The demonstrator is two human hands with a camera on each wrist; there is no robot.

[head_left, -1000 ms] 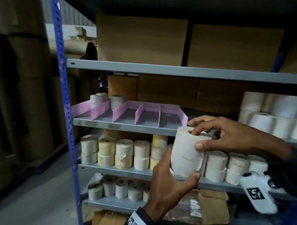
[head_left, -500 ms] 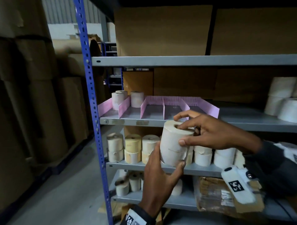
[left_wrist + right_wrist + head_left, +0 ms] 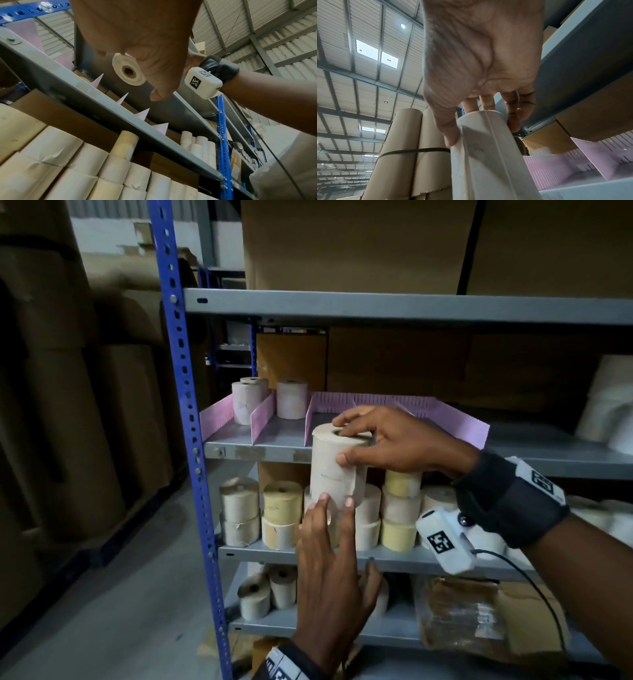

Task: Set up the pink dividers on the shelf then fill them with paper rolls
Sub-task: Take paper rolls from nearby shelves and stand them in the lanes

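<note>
Filling is the step in hand: the pink dividers [image 3: 342, 412] already stand upright on the grey shelf [image 3: 260, 451], with three paper rolls [image 3: 291, 404] in the two leftmost bays and the bays to the right of them apparently bare, though the hand hides part of them. One more paper roll [image 3: 337, 463] is held upright in the air just in front of the shelf lip, level with the third bay from the left. Judging from that, the next move calls for lifting the roll clear of the lip, carrying it back between two divider walls without knocking them askew, and setting it down on its end. The right hand [image 3: 394, 440] reaches in from the right with the wrist roughly level, fingers draped over the roll's top rim and the thumb pressed to its side, so it grips the roll from above; the right wrist view shows the thumb and fingers curled round the upper end. The left hand [image 3: 329, 559] rises from below, palm toward the shelf, its straight fingertips [image 3: 322, 501] touching the roll's lower edge and steadying it rather than clasping it. Stacked rolls [image 3: 277, 515] fill the shelf underneath.
</note>
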